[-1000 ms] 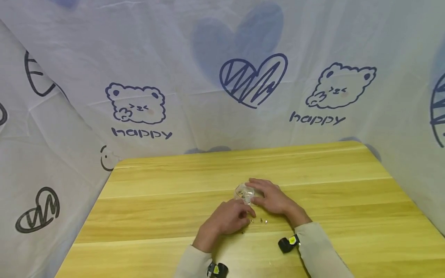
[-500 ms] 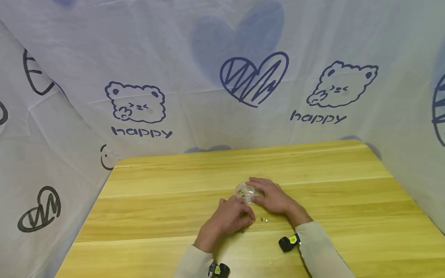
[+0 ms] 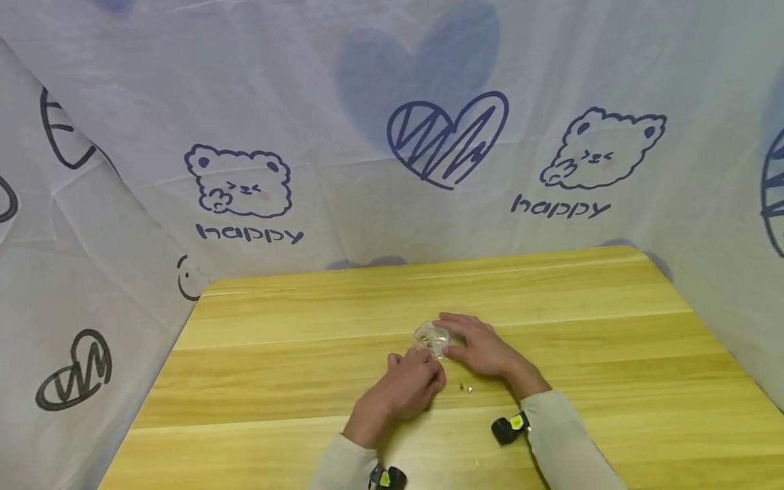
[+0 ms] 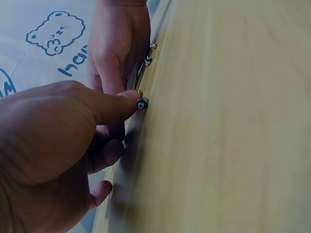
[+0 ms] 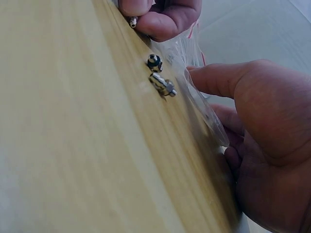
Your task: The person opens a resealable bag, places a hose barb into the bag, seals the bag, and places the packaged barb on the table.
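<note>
A makeshift nook screened by cloth; home or workplace, I can't tell.
Before me, pale sheets (image 3: 343, 197) printed with cartoon bears (image 3: 241, 182), scribbled hearts (image 3: 448, 141) and the word "happy" (image 3: 250, 234), rather like bedroom linen, hang behind and beside a smooth wood-grain worktop (image 3: 275, 381). The small metal parts (image 5: 163, 84) on it lend a touch of the workbench, and the black wrist cameras (image 3: 503, 431) make it look like a filming corner.
</note>
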